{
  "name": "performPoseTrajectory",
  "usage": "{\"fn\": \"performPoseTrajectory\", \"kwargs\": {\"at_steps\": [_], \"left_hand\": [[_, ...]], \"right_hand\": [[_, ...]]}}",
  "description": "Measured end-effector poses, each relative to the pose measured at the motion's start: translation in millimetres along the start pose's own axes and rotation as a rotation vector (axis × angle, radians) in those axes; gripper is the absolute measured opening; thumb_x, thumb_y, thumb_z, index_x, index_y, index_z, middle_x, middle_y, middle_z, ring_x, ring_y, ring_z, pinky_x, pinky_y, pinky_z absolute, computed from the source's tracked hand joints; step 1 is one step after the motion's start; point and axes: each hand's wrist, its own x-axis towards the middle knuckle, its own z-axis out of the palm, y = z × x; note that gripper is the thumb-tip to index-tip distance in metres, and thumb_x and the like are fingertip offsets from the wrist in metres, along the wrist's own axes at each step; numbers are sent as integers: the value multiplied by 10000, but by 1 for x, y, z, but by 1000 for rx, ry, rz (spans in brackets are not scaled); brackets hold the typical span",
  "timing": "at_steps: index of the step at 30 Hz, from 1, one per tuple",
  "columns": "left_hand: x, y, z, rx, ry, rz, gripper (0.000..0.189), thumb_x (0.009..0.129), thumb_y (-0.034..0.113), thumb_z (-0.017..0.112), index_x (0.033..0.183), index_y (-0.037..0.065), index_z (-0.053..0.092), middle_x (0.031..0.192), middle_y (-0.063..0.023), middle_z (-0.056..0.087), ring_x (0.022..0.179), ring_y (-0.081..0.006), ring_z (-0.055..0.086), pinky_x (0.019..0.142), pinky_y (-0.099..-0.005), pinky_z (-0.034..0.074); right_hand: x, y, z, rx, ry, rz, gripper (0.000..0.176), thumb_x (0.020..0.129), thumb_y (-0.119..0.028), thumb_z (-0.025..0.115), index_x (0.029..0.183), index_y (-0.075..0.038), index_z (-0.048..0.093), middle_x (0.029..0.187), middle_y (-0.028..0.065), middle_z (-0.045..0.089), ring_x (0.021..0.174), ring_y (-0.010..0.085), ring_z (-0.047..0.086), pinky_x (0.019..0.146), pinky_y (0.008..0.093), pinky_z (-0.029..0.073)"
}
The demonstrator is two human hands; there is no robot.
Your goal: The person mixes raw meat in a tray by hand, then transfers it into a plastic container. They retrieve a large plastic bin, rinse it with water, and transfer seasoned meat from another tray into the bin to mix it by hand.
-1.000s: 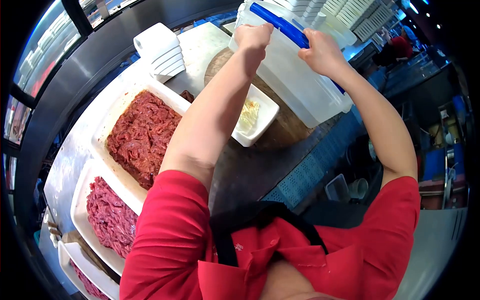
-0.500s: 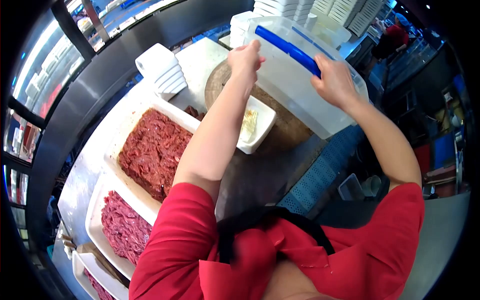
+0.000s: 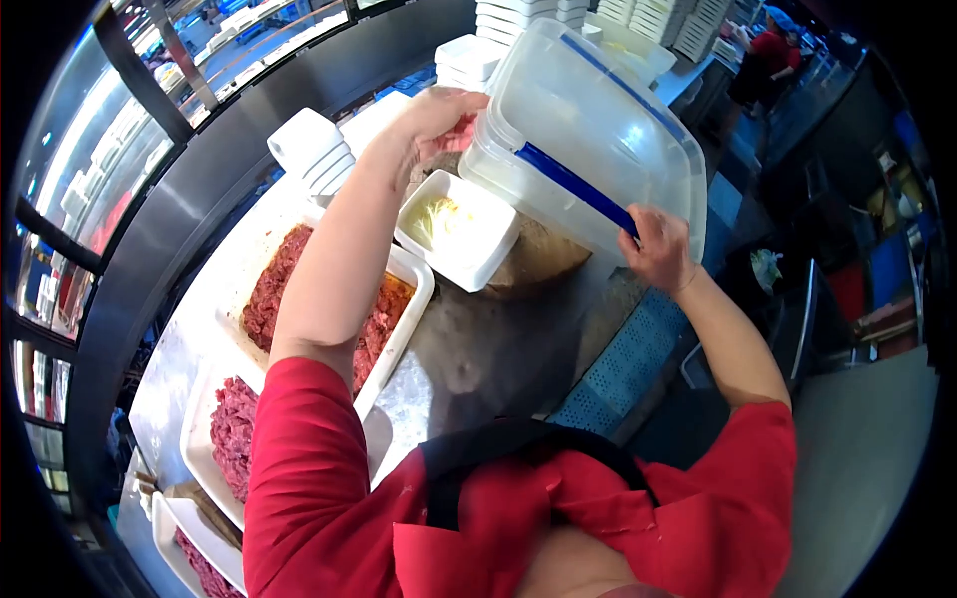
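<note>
A large clear plastic box with a blue clip on its near side is at the top centre, its lid tilted up. My right hand is closed on the right end of the blue clip. At the box's left corner is my left hand, fingers bent, partly turned away; its fingertips are hard to make out against the box. Just below the box, a white square bowl with pale shreds in it rests by a round wooden board.
White trays of red meat and pinkish meat lie on the left. A stack of white bowls stands behind them, more white dishes at the back. A person in red is far off at upper right.
The lid side with the blue clip has come lower and nearer, my right hand moving down with it. My left hand has shifted left, and the white bowl now shows fully.
</note>
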Motion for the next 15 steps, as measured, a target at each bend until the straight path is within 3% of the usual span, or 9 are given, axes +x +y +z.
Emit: {"fn": "performPoseTrajectory", "kwargs": {"at_steps": [6, 10, 12, 13, 15], "left_hand": [[29, 13, 7, -83, -132, 54, 99, 774, 103, 678, 737, 29, 624, 610, 1, 525, 508, -64, 467, 466, -203, 414], [17, 56, 41, 83, -16, 256, 152, 706, 108, 714, 634, 60, 589, 594, 1, 489, 501, -86, 399, 462, -227, 325], [3, 74, 55, 130, 23, 276, 160, 700, 124, 718, 633, 57, 590, 597, 6, 483, 511, -87, 395, 469, -230, 316], [8, 75, 59, 86, 27, 314, 213, 611, 116, 739, 602, 17, 551, 614, -33, 504, 510, -125, 419, 453, -270, 329], [-12, 84, 75, 124, 34, 366, 215, 600, 112, 741, 622, 13, 552, 627, -39, 517, 528, -128, 441, 464, -271, 352]], "right_hand": [[-6, 8, 3, -38, 83, -34, 296, 676, -25, 652, 954, -32, 550, 734, 144, 570, 652, 318, 583, 578, 388, 479], [-6, 20, -13, -89, 19, 286, 266, 741, -128, 650, 969, -27, 560, 831, 189, 598, 774, 386, 591, 645, 434, 488], [8, 20, -31, -94, -150, 504, 378, 718, -133, 703, 1051, -17, 568, 876, 175, 628, 810, 334, 624, 709, 393, 495], [17, 24, -40, -102, -139, 511, 378, 718, -133, 703, 1051, -17, 568, 876, 175, 628, 810, 334, 624, 709, 393, 495], [38, 33, -55, 298, -337, 639, 592, 680, -134, 770, 1203, -10, 521, 963, 162, 655, 865, 265, 638, 783, 348, 485]]}}
